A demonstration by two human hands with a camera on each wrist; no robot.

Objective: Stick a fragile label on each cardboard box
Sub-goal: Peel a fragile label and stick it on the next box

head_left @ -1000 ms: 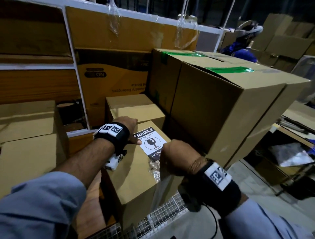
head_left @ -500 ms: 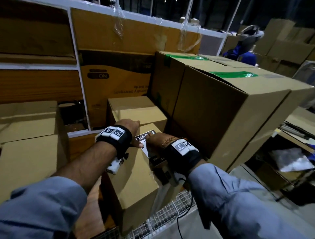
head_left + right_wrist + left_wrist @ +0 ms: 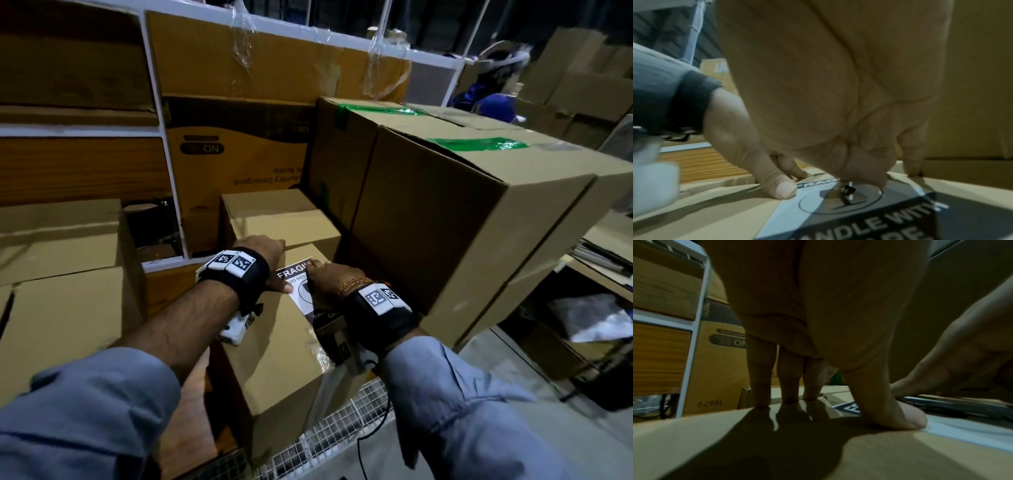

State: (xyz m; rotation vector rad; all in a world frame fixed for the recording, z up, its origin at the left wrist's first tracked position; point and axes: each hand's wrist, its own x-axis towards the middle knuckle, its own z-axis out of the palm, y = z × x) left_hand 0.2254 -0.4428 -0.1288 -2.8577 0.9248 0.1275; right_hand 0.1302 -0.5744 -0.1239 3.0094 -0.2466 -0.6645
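Observation:
A black-and-white fragile label point(image 3: 297, 287) point(image 3: 849, 216) lies flat on top of a small cardboard box point(image 3: 274, 356) in front of me. My left hand point(image 3: 270, 255) point(image 3: 838, 386) rests on the box top with straight fingers, its thumb point(image 3: 900, 415) pressing the label's left edge. My right hand point(image 3: 325, 277) point(image 3: 838, 129) lies over the label's middle and right part, fingertips pressing down on it. Most of the label's print is hidden under that hand in the head view.
A large box with green tape point(image 3: 472, 219) stands close on the right. Another small box point(image 3: 281, 219) sits behind the labelled one. White shelving point(image 3: 161, 137) with more cartons fills the left and back. A wire mesh edge point(image 3: 335, 431) runs below. A person in blue point(image 3: 489, 102) is far behind.
My right hand has come up from the box's front corner onto the label and now presses it. The left hand has stayed in place on the label's left edge.

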